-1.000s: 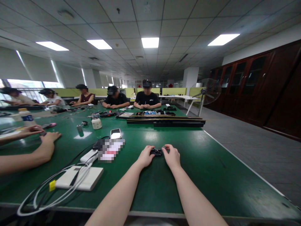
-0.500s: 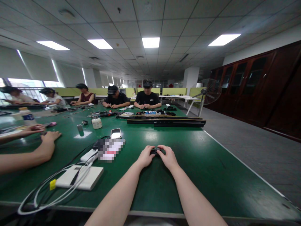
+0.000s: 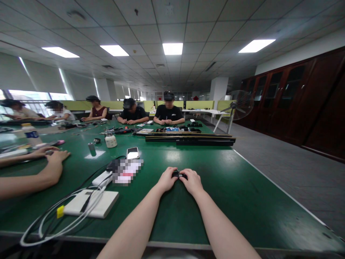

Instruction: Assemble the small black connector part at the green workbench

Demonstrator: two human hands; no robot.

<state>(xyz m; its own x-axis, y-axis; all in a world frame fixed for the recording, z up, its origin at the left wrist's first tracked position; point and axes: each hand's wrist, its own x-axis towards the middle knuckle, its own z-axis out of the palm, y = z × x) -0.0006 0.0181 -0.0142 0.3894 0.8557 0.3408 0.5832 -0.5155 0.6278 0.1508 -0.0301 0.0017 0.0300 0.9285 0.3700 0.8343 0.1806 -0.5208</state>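
Green bench [image 3: 242,194] is viewed from its near edge. Long black bars [image 3: 205,142] are stacked crosswise toward the far edge, right ends at about the right edge. Flat white box [image 3: 106,204] is parked by the near edge, left of the forearms; white cable [image 3: 40,225] is draped over it and looped out to the near edge. Left hand [image 3: 167,179] and right hand [image 3: 193,181] are both closed, fingertips pinched on opposite ends of the part. White jar [image 3: 110,141] and phone [image 3: 133,153] are set farther from the near edge than the box; grey cylinder [image 3: 92,148] is stood just left of the jar. Small black part [image 3: 179,175] is held between the hands, between near edge and bars; detail is mostly covered by fingers, bench contact can't be told.
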